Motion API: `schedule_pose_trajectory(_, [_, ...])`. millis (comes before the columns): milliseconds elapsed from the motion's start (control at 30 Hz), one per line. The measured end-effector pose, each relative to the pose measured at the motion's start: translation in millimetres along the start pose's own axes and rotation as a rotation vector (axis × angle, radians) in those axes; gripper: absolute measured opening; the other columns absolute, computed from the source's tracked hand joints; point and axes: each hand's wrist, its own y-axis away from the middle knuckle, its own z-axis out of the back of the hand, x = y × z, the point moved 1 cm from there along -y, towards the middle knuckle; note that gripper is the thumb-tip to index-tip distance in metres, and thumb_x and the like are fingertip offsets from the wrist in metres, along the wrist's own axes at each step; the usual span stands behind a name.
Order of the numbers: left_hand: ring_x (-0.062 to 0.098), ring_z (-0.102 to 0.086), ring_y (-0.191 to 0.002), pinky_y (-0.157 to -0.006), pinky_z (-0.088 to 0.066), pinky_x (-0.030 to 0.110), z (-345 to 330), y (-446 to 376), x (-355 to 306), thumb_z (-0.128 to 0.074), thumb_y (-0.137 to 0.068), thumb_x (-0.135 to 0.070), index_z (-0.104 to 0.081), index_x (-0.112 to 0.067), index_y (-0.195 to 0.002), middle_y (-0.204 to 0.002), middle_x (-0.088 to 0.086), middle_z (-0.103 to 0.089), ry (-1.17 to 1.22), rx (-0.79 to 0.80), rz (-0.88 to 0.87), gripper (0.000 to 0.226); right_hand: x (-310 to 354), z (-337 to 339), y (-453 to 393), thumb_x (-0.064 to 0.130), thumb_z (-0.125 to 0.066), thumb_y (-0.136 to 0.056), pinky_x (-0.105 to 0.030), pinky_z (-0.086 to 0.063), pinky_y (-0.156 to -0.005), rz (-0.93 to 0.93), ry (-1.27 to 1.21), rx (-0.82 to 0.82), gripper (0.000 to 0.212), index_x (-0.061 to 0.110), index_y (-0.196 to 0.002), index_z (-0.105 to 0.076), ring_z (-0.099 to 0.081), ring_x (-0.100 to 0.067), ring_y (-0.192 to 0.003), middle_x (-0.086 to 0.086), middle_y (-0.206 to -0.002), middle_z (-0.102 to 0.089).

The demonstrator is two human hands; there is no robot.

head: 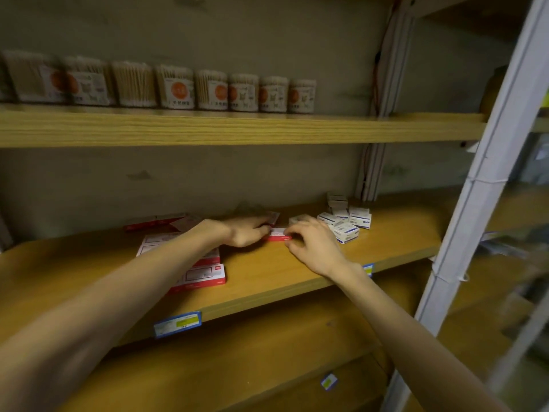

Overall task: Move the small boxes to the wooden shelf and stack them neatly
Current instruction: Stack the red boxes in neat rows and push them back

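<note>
Both my arms reach far onto wooden shelf [267, 272]. Left hand [243, 231] and right hand [312, 248] pinch small red box [279, 234] from either side, box resting on shelf. Flat red boxes [205, 275] lie left, white boxes [346, 223] heaped right. Cotton swab tubs [175, 87] line upper shelf against grey wall.

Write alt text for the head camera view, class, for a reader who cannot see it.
Both hands, the left hand and the right hand, hold a small red and white box on a wooden shelf. Flat red boxes lie left; small white and blue boxes lie right.
</note>
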Motion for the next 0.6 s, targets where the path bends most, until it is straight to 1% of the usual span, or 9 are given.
schedule_pose_trajectory(67, [0.023, -0.028, -0.15, -0.121, -0.021, 0.037, -3, -5, 1, -0.03, -0.106, -0.053, -0.022, -0.035, -0.159, -0.166, -0.002, -0.025, 0.015, 0.026, -0.005, 0.056, -4, 2, 3, 0.036, -0.068, -0.092, -0.039, -0.037, -0.111, -0.01, -0.022, -0.021, 0.034, 0.026, -0.125, -0.07, -0.049, -0.019, -0.132, 0.001, -0.135, -0.064])
schedule_pose_trajectory(100, [0.024, -0.033, -0.146, -0.12, -0.027, 0.038, -3, -6, 0, -0.032, -0.105, -0.054, -0.026, -0.034, -0.157, -0.163, -0.001, -0.031, 0.016, 0.028, -0.019, 0.056, -6, 2, 4, 0.036, -0.069, -0.092, -0.04, -0.039, -0.11, -0.024, -0.031, -0.021, 0.035, 0.026, -0.126, -0.07, -0.049, -0.019, -0.13, 0.001, -0.134, -0.063])
schedule_pose_trajectory(200, [0.024, -0.056, -0.121, -0.104, -0.045, 0.042, 0, -3, -1, -0.046, -0.103, -0.046, -0.048, -0.024, -0.139, -0.137, 0.004, -0.057, 0.013, -0.076, -0.097, 0.042, -8, -3, 6, 0.041, -0.068, -0.091, -0.043, -0.04, -0.11, -0.033, -0.02, -0.032, 0.039, 0.027, -0.126, -0.068, -0.045, -0.019, -0.131, 0.004, -0.134, -0.059])
schedule_pose_trajectory(267, [0.021, -0.062, -0.106, -0.092, -0.052, 0.041, 2, -2, 0, -0.052, -0.1, -0.045, -0.058, -0.022, -0.125, -0.12, 0.002, -0.065, -0.026, -0.163, -0.121, 0.035, -8, -6, 6, 0.045, -0.068, -0.09, -0.045, -0.037, -0.111, -0.008, -0.016, -0.04, 0.04, 0.028, -0.126, -0.068, -0.043, -0.019, -0.134, 0.006, -0.136, -0.061])
schedule_pose_trajectory(300, [0.02, -0.063, -0.102, -0.089, -0.053, 0.04, 3, -1, 0, -0.053, -0.099, -0.045, -0.062, -0.022, -0.121, -0.116, 0.0, -0.067, -0.053, -0.193, -0.118, 0.033, -7, -6, 6, 0.046, -0.068, -0.09, -0.046, -0.035, -0.113, -0.004, -0.014, -0.031, 0.04, 0.029, -0.126, -0.067, -0.043, -0.018, -0.136, 0.006, -0.137, -0.061])
schedule_pose_trajectory(367, [0.019, -0.063, -0.101, -0.086, -0.053, 0.038, 3, 1, 0, -0.055, -0.098, -0.047, -0.064, -0.024, -0.12, -0.115, -0.002, -0.067, -0.077, -0.232, -0.095, 0.033, -7, -5, 5, 0.045, -0.068, -0.091, -0.045, -0.034, -0.114, -0.008, -0.029, -0.012, 0.039, 0.03, -0.126, -0.067, -0.043, -0.016, -0.137, 0.006, -0.137, -0.062])
schedule_pose_trajectory(433, [0.018, -0.062, -0.101, -0.086, -0.054, 0.037, -1, 1, 1, -0.055, -0.097, -0.051, -0.062, -0.026, -0.121, -0.115, -0.003, -0.066, -0.055, -0.244, -0.049, 0.035, -7, -2, 7, 0.044, -0.071, -0.09, -0.043, -0.038, -0.111, -0.012, -0.066, -0.014, 0.037, 0.029, -0.124, -0.068, -0.048, -0.014, -0.131, 0.006, -0.132, -0.064])
schedule_pose_trajectory(533, [0.015, -0.061, -0.102, -0.086, -0.054, 0.036, -4, 2, 3, -0.051, -0.099, -0.052, -0.062, -0.029, -0.124, -0.117, -0.005, -0.065, 0.037, -0.151, 0.011, 0.035, -8, 6, 14, 0.044, -0.073, -0.089, -0.038, -0.047, -0.101, -0.014, -0.157, -0.006, 0.037, 0.028, -0.122, -0.069, -0.053, -0.008, -0.116, 0.011, -0.121, -0.065])
schedule_pose_trajectory(600, [0.016, -0.06, -0.104, -0.089, -0.053, 0.037, -4, 4, 3, -0.051, -0.099, -0.053, -0.061, -0.029, -0.128, -0.121, -0.004, -0.064, 0.076, -0.13, 0.012, 0.039, -11, 11, 22, 0.046, -0.071, -0.09, -0.036, -0.048, -0.1, 0.001, -0.191, -0.01, 0.035, 0.03, -0.121, -0.07, -0.054, -0.005, -0.114, 0.014, -0.119, -0.066])
